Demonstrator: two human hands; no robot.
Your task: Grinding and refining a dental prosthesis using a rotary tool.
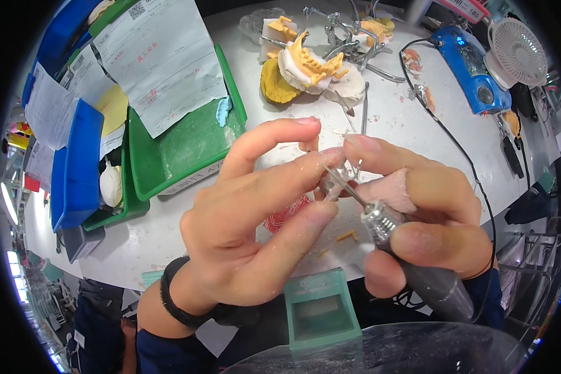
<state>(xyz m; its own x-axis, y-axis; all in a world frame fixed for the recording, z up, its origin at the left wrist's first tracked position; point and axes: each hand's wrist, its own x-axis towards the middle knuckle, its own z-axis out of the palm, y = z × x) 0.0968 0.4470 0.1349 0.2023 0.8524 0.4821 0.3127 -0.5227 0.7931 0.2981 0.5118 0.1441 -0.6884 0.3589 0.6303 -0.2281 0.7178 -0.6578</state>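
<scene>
Just above the white bench, my left hand (pixel 243 230) pinches a small shiny metal dental framework (pixel 332 186) between its fingertips. My fingers hide much of this piece. My right hand (pixel 436 206) grips a dark rotary handpiece (pixel 433 290) with a silver collar. Its thin bur reaches toward the framework; whether the tip touches it I cannot tell. A pinkish wrap covers one right finger. Behind my left fingers shows a red patterned object (pixel 288 215), partly hidden. Beyond my hands stands a plaster dental model (pixel 318 68) with yellow-orange parts.
A green tray (pixel 141 187) with papers and blue bins (pixel 75 168) fill the left. A metal articulator (pixel 349 40) stands at the back. At right are a blue control box (pixel 461 68), a white fan (pixel 517 50) and a black cord (pixel 464 149). A teal holder (pixel 323 341) sits in front.
</scene>
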